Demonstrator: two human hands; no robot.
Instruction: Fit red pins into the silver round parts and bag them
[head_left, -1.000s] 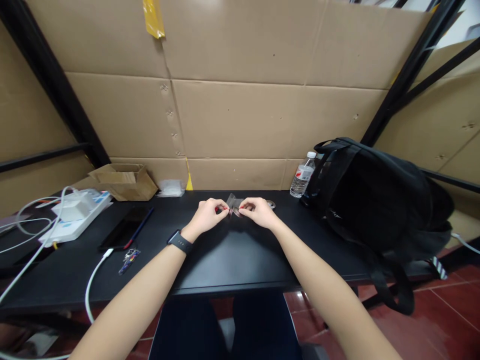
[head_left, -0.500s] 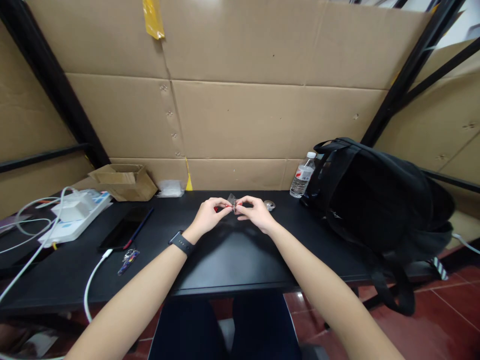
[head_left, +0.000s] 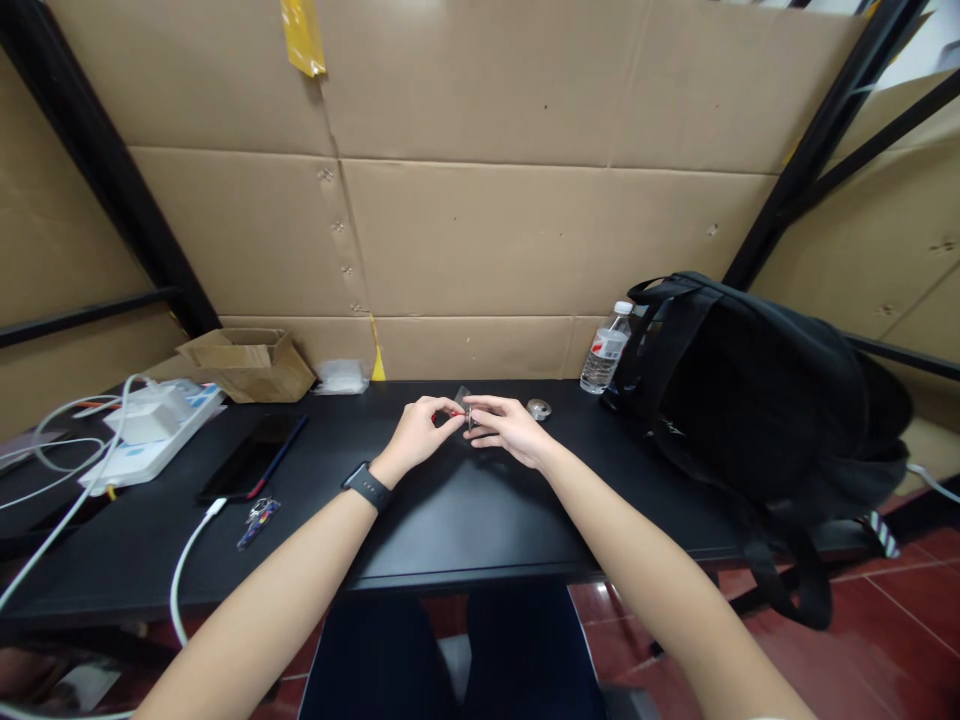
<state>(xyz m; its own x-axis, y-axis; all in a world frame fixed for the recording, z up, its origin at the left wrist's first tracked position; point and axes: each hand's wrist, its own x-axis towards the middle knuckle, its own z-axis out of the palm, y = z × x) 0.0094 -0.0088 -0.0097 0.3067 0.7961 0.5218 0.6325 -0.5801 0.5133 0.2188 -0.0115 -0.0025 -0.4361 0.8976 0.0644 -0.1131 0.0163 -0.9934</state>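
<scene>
Between bare fingertips [head_left: 452, 422], a thin, shiny piece [head_left: 470, 419]

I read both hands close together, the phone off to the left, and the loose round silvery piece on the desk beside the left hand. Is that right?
Not quite: in the head view, the round silvery piece lies on the desk beside the right hand, not the left hand. The rest stands.

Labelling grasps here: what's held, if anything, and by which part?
A small disc, seen edge-on, apparently pinched from its left side by the left hand. The right hand is at its other side; whether it grips is unclear.
</scene>
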